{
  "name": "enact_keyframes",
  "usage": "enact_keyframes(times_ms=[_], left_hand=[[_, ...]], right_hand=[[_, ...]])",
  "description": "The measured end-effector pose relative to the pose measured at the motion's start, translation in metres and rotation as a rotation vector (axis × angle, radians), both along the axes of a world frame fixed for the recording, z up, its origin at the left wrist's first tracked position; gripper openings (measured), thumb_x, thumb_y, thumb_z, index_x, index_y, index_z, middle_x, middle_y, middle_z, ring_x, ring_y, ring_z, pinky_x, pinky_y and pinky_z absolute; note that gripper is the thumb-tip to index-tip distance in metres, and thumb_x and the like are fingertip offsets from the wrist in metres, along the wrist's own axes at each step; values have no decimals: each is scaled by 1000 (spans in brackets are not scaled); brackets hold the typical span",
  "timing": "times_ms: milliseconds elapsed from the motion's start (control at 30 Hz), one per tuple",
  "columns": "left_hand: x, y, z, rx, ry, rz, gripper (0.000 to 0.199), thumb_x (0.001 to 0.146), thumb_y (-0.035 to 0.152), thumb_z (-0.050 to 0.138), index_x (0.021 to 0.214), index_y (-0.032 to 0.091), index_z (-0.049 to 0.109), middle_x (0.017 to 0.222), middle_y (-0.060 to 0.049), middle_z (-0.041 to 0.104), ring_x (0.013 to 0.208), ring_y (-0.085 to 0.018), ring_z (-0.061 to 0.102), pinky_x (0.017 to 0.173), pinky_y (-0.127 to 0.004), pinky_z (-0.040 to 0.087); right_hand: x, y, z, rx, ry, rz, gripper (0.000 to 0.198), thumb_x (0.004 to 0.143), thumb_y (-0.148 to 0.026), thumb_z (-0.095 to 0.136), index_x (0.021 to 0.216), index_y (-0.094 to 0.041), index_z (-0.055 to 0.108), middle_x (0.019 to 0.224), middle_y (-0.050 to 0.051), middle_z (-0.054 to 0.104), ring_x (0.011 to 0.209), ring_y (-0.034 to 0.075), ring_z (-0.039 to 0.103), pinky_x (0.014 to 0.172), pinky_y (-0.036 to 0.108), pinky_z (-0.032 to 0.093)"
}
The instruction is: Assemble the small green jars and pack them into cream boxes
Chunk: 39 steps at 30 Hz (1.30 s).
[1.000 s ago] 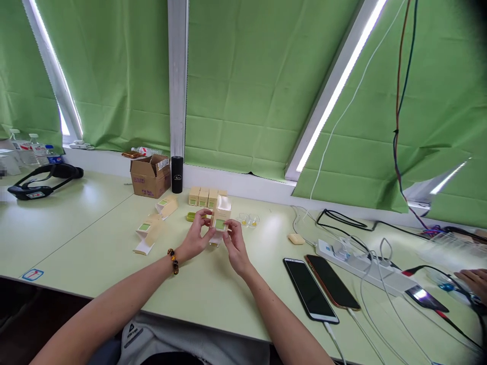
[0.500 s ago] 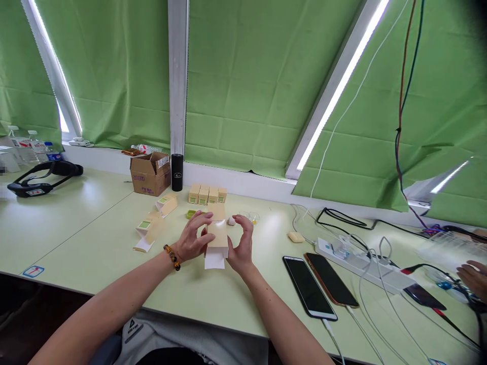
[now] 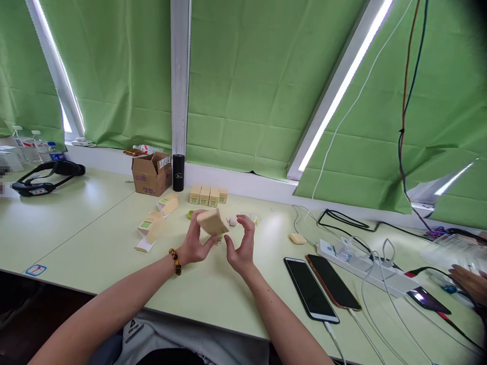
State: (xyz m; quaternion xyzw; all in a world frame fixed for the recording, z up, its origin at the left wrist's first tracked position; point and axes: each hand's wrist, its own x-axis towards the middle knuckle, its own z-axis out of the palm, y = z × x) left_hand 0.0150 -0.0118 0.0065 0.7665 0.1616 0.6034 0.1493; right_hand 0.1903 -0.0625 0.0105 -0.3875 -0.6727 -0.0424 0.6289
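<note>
My left hand (image 3: 192,247) grips a small beige cardboard box (image 3: 213,222), tilted and raised above the table. To its right, my right hand (image 3: 242,249) has thumb and fingers curved apart, holding nothing. Just below the box a small clear thing (image 3: 218,240) shows in part; I cannot make out what it is. A small white object (image 3: 233,221) lies behind my right fingertips, beside clear round pieces (image 3: 254,219). A green item (image 3: 190,215) is partly hidden behind my left hand. Unfolded beige boxes (image 3: 151,225) lie to the left.
Several closed beige boxes (image 3: 204,195) stand in a row at the back, near a black cylinder (image 3: 178,173) and an open carton (image 3: 151,175). On the right are two phones (image 3: 310,289), a power strip (image 3: 359,266) and loose cables. Another person's hand (image 3: 470,284) is at the far right.
The box in my left hand has turned and tilted, and its white flap at the near end no longer shows. My right hand stays beside it, still open.
</note>
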Motion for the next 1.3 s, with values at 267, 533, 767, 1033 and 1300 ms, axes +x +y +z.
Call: enact_keyframes(times_ms=[267, 533, 767, 1033, 1300], left_hand=[[7, 7, 2, -568, -224, -271, 90, 88, 48, 70, 152, 39, 8, 147, -14, 36, 100, -18, 65, 74, -30, 57], [3, 6, 7, -688, -174, -395, 52, 90, 47, 68, 125, 28, 35, 105, -3, 58, 72, -11, 58, 51, -19, 44], [7, 3, 8, -701, -141, -260, 50, 95, 52, 60, 130, 23, 40, 71, 5, 54, 57, -10, 56, 50, -20, 43], [6, 6, 5, -568, -133, -209, 40, 98, 48, 56, 128, 24, 51, 117, -9, 58, 66, -8, 60, 59, -23, 50], [5, 3, 3, -540, -50, -186, 38, 90, 35, 68, 126, 26, 57, 145, -12, 36, 79, -9, 62, 76, -30, 58]], right_hand=[[-2, 2, -2, -176, -15, 88, 52, 92, -35, 56, 139, -25, 38, 147, 16, 38, 143, 33, 37, 111, 58, 45], [4, 6, -5, -389, 94, 259, 48, 99, -43, 49, 145, -33, 43, 157, 10, 28, 132, 27, 53, 107, 49, 51], [5, 8, -7, -404, 188, 354, 43, 98, -45, 53, 140, -34, 54, 149, 9, 41, 132, 28, 52, 103, 46, 54], [4, 10, -6, -439, 296, 463, 37, 96, -43, 59, 131, -35, 61, 153, 7, 29, 103, 20, 67, 97, 43, 57], [6, 15, -11, -435, 361, 444, 35, 93, -41, 65, 127, -34, 64, 149, 8, 34, 95, 17, 67, 90, 39, 58]])
